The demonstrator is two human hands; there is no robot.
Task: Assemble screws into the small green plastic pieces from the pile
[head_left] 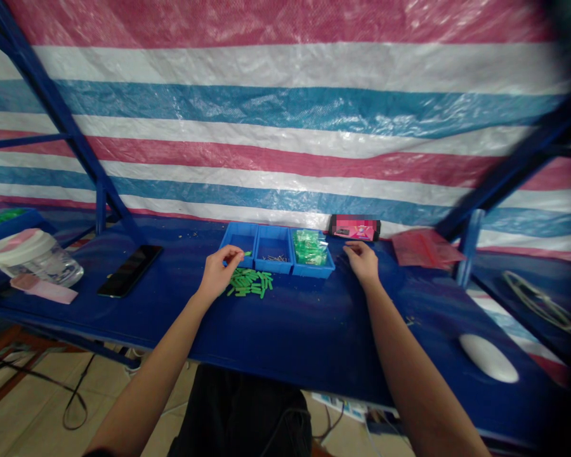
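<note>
My left hand [222,271] is closed in a pinch over the front of the left blue bin [238,231], with a small green strip [247,254] at its fingertips. Just below it, a loose pile of short green strips [250,283] lies on the table. The middle bin [273,238] holds several thin metal pins [276,258]. Small clear bags with green contents [309,247] fill the right bin [314,271]. My right hand [364,261] rests on the table right of that bin, thumb and forefinger slightly apart, with nothing visible between them.
A pink and black box [355,227] stands behind my right hand, beside red plastic bags [426,248]. At right lies a white computer mouse [489,358]. A black phone [130,271] and a lidded clear tub [42,260] are at left. Blue frame posts flank the table [285,336].
</note>
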